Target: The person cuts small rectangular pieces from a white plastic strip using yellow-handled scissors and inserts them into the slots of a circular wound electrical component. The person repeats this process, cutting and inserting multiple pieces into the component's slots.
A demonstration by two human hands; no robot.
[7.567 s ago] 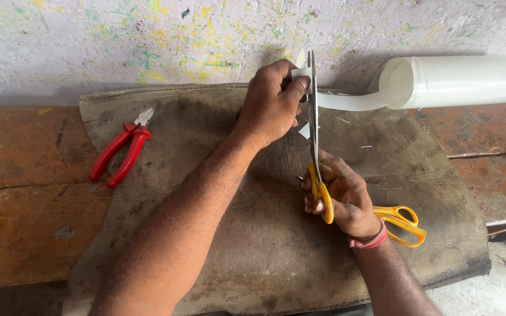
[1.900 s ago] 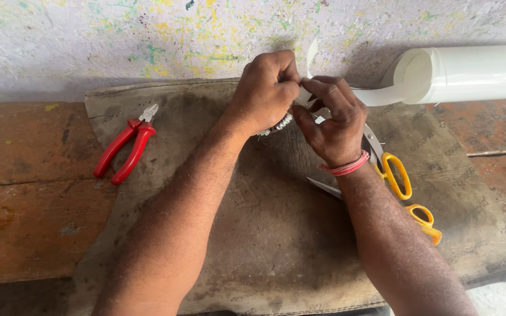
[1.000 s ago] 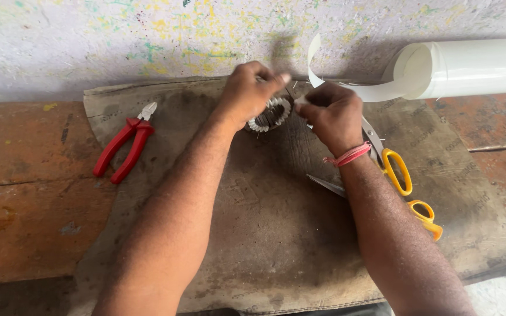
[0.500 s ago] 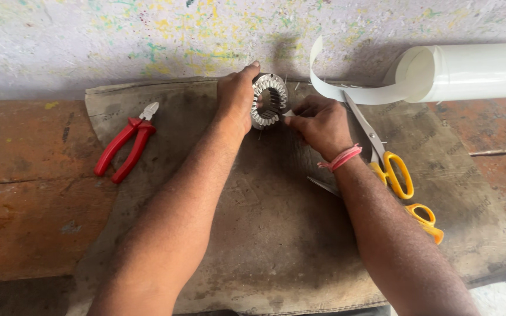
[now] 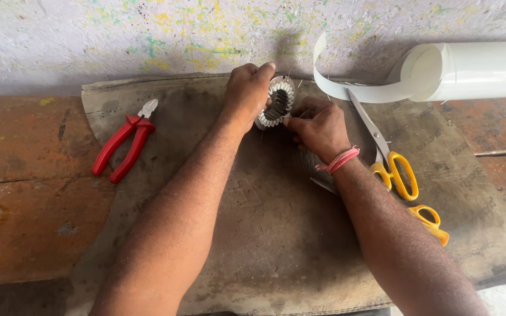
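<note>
My left hand (image 5: pixel 246 92) grips a round metal slotted ring, a motor stator core (image 5: pixel 277 103), holding it tilted on edge above the brown mat (image 5: pixel 247 228). My right hand (image 5: pixel 318 126) is right beside it, fingertips pinched at the core's lower right edge; what they pinch is too small to tell. A pink band circles my right wrist. Yellow-handled scissors (image 5: pixel 395 169) lie on the mat just right of my right forearm, their blades pointing up toward a curling white strip (image 5: pixel 346 90).
A roll of white sheet (image 5: pixel 475 70) lies at the back right, its loose strip curling left. Red-handled cutting pliers (image 5: pixel 125 140) rest at the mat's left edge. The mat lies on a worn rusty-brown bench (image 5: pixel 24 193) against a paint-speckled wall.
The scissors were put down on the mat. Both hands came together at the back, and the slotted core has been turned up on edge in my left hand.
</note>
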